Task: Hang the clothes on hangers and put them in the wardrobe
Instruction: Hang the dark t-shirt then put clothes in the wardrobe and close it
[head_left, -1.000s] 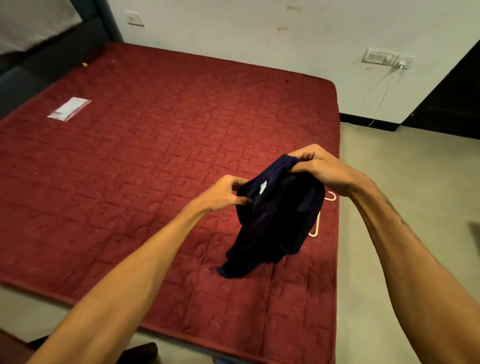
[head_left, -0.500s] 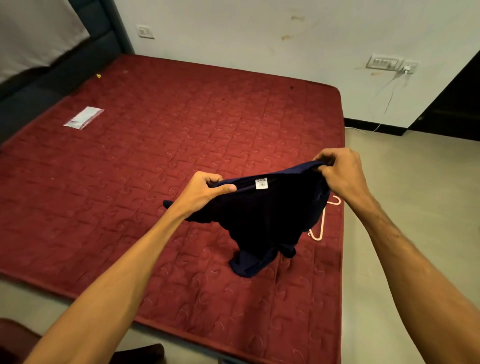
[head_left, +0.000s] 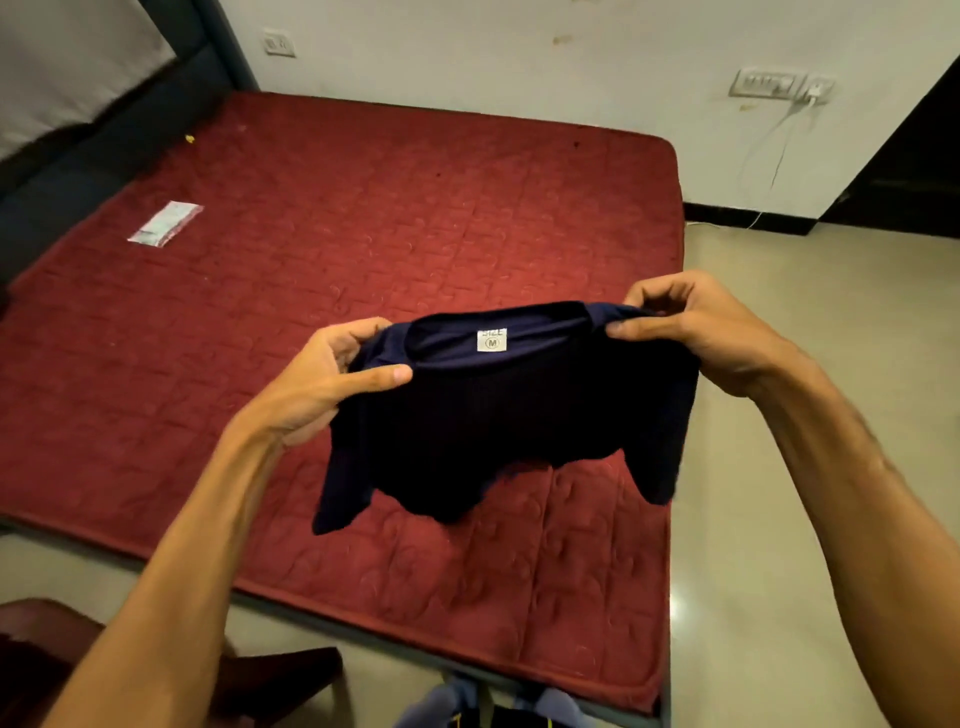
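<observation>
Two-handedly spreading navy T-shirt (head_left: 498, 415), pinched at its shoulders by left hand (head_left: 332, 379) and right hand (head_left: 701, 332), above mattress's (head_left: 415, 208) near right corner; likely keeping neck open for a hanger.

Navy T-shirt (head_left: 498, 415), white size label (head_left: 491, 340), dark-red quilted mattress (head_left: 363, 234)

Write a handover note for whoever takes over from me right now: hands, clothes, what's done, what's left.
Left hand grips the navy T-shirt at one shoulder; right hand grips the other.
Shirt is held spread above the red mattress, size label showing.
Done: shirt opened out.
Left: fit a hanger, put it in the wardrobe; neither is in view.
</observation>
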